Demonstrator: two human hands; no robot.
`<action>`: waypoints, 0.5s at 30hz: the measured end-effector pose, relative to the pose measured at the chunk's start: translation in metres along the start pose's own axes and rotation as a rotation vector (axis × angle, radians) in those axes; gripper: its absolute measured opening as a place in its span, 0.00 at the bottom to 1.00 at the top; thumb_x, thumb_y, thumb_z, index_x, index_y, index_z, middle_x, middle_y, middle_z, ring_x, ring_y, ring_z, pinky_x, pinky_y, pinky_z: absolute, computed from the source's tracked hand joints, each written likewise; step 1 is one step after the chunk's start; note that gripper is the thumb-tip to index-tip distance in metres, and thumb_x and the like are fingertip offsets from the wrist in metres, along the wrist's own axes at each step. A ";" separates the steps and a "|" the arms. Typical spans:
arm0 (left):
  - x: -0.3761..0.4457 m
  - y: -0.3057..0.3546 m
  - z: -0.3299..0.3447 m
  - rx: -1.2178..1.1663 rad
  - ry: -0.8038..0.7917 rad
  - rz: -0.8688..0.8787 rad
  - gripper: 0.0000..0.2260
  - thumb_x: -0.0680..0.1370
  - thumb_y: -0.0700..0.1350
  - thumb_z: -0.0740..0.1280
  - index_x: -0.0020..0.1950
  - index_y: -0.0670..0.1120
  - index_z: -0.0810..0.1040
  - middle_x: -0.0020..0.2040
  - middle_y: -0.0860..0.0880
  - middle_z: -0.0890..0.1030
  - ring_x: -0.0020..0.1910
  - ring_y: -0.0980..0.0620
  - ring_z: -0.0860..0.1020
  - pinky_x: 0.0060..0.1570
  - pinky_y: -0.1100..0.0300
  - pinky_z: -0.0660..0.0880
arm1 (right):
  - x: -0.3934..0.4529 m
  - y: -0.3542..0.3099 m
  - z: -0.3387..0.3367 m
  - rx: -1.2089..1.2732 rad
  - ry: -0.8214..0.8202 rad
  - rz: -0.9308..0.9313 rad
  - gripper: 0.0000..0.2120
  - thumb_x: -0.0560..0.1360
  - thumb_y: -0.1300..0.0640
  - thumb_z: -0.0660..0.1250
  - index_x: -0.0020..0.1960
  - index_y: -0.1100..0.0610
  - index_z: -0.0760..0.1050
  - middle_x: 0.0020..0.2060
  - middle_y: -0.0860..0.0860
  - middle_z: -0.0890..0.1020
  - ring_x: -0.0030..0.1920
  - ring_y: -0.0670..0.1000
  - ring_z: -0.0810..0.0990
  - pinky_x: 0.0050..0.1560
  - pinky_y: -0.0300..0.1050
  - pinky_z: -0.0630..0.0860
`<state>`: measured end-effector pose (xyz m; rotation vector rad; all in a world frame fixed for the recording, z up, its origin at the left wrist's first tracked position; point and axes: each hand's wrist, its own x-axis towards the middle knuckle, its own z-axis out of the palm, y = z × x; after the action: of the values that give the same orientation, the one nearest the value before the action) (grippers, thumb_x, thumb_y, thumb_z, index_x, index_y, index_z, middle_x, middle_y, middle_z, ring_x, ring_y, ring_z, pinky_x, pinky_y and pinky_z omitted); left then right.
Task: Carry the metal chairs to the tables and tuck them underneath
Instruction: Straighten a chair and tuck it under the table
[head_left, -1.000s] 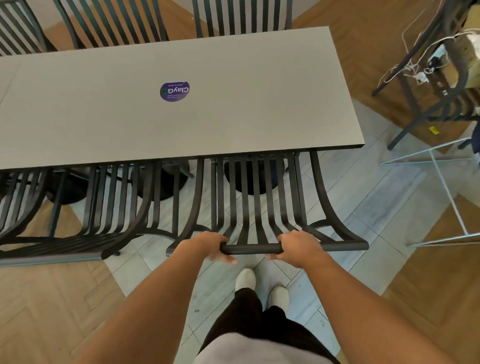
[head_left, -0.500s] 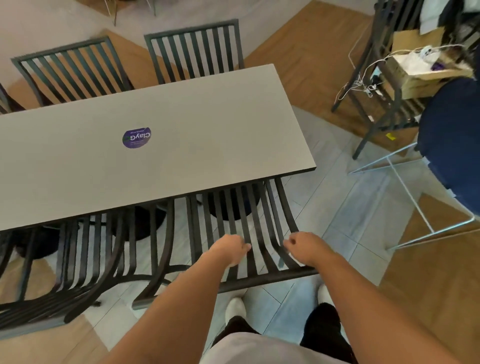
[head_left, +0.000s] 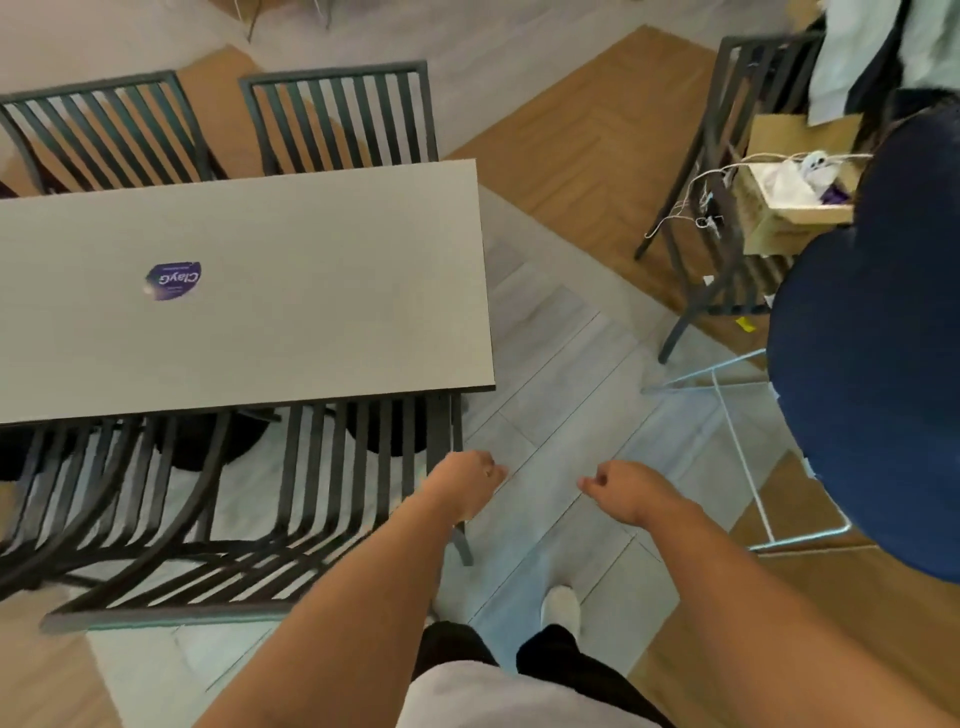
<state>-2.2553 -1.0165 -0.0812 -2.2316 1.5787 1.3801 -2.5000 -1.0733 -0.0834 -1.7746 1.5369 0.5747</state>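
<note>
A dark metal slatted chair (head_left: 332, 483) stands with its seat under the near edge of the long grey table (head_left: 311, 291), its backrest toward me. Another such chair (head_left: 104, 493) is tucked in to its left. My left hand (head_left: 465, 480) hovers beside the chair's right corner, fingers loosely curled, holding nothing. My right hand (head_left: 626, 491) hangs over the tiled floor to the right, fingers also curled and empty. Both hands are off the chair.
Two more slatted chairs (head_left: 337, 114) stand at the table's far side. A purple sticker (head_left: 174, 280) marks the tabletop. On the right are a dark chair with boxes and cables (head_left: 769, 208), a large navy rounded seat (head_left: 878, 338) and a white wire frame (head_left: 748, 452).
Both hands have let go of the chair's backrest and drawn away to the right. My view has turned right, so the table and chairs now sit further left.
</note>
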 end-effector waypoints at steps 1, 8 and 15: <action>0.005 0.013 0.002 -0.013 -0.003 0.003 0.21 0.85 0.58 0.58 0.68 0.45 0.78 0.58 0.43 0.84 0.57 0.43 0.81 0.60 0.47 0.78 | 0.003 0.011 -0.010 -0.005 -0.002 -0.001 0.25 0.83 0.38 0.57 0.63 0.58 0.78 0.61 0.56 0.81 0.61 0.57 0.78 0.60 0.49 0.75; 0.053 0.078 -0.015 -0.046 0.085 0.022 0.20 0.86 0.57 0.58 0.70 0.47 0.78 0.63 0.45 0.82 0.59 0.44 0.80 0.58 0.52 0.77 | 0.049 0.038 -0.078 -0.035 0.014 -0.053 0.23 0.83 0.38 0.58 0.58 0.57 0.78 0.54 0.55 0.82 0.54 0.56 0.79 0.57 0.50 0.77; 0.133 0.114 -0.070 -0.049 0.127 -0.012 0.20 0.87 0.55 0.57 0.68 0.43 0.79 0.63 0.41 0.81 0.60 0.41 0.79 0.57 0.54 0.74 | 0.136 0.020 -0.159 -0.092 -0.006 -0.122 0.21 0.82 0.39 0.60 0.58 0.56 0.77 0.54 0.54 0.82 0.54 0.54 0.79 0.57 0.49 0.77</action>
<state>-2.2931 -1.2016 -0.0859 -2.3974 1.5826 1.3122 -2.5116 -1.2833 -0.0836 -1.9187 1.4070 0.5981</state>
